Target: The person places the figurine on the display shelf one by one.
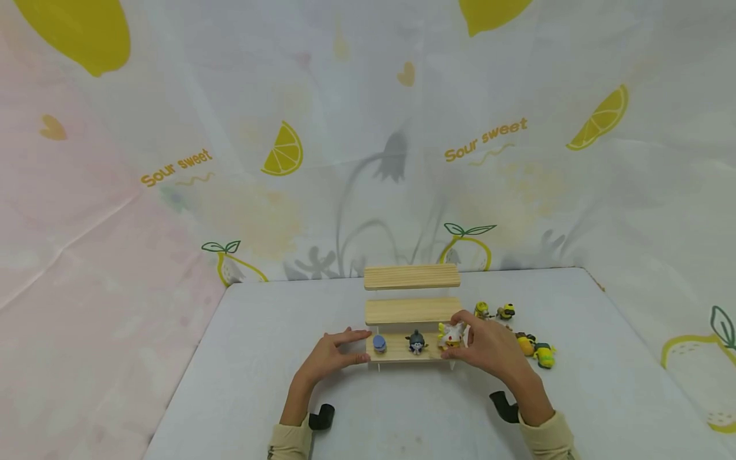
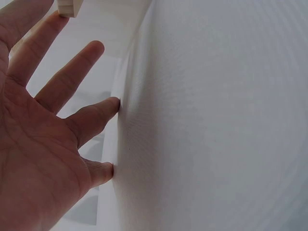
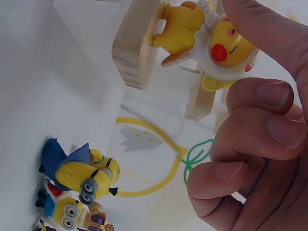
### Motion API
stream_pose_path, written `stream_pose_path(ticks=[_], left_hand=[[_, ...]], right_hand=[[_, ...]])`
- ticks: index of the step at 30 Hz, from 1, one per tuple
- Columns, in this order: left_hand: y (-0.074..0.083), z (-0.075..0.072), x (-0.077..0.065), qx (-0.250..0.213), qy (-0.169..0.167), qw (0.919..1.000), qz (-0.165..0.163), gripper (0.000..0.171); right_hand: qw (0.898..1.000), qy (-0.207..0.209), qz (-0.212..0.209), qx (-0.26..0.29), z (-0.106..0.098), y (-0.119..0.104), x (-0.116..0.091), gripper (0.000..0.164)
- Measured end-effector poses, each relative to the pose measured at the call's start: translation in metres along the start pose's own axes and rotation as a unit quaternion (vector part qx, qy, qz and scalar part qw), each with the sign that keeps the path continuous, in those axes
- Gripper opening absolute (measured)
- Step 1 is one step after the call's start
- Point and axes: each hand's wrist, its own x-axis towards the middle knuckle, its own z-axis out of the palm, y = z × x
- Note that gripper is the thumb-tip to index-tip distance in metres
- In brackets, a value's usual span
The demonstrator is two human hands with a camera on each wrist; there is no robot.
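Note:
A three-tier wooden display shelf (image 1: 397, 354) stands at the middle of the table. At its lowest board's left end, my left hand (image 1: 335, 350) holds the edge between thumb and index finger. The other fingers of that hand (image 2: 43, 120) are spread out. My right hand (image 1: 493, 345) pinches a yellow figurine in a white costume (image 3: 185, 31) at its head. Its feet touch the lowest board (image 3: 137, 43) near the right end. On the same board stand a small blue figurine (image 1: 379, 344) at left and a dark-capped figurine (image 1: 416, 342) in the middle.
Several yellow figurines lie right of the shelf, among them a green-and-yellow one (image 1: 544, 355) and, behind the right hand, a Minion in blue (image 3: 79, 171). The middle board (image 1: 411, 310) and top board (image 1: 411, 276) rise behind. A lemon-print cloth (image 1: 356, 128) hangs behind the table.

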Motion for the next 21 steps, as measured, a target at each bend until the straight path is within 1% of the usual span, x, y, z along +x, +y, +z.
stream_pose_path(ticks=[5, 12, 17, 21], left_hand=[[0.001, 0.000, 0.000, -0.004, -0.001, 1.0000, -0.001, 0.049], [0.001, 0.000, 0.000, -0.009, -0.003, 1.0000, 0.001, 0.049], [0.001, 0.000, 0.000, -0.006, -0.005, 1.0000, 0.004, 0.050], [0.002, -0.001, -0.001, -0.003, -0.004, 1.0000, 0.005, 0.050]], right_hand=[[1.000, 0.002, 0.003, -0.002, -0.005, 0.003, -0.001, 0.058], [0.999, -0.005, 0.032, 0.001, -0.013, 0.010, -0.004, 0.062], [0.999, -0.010, 0.036, 0.002, -0.018, 0.017, -0.007, 0.059], [0.999, -0.019, 0.042, 0.002, -0.021, 0.023, -0.011, 0.062]])
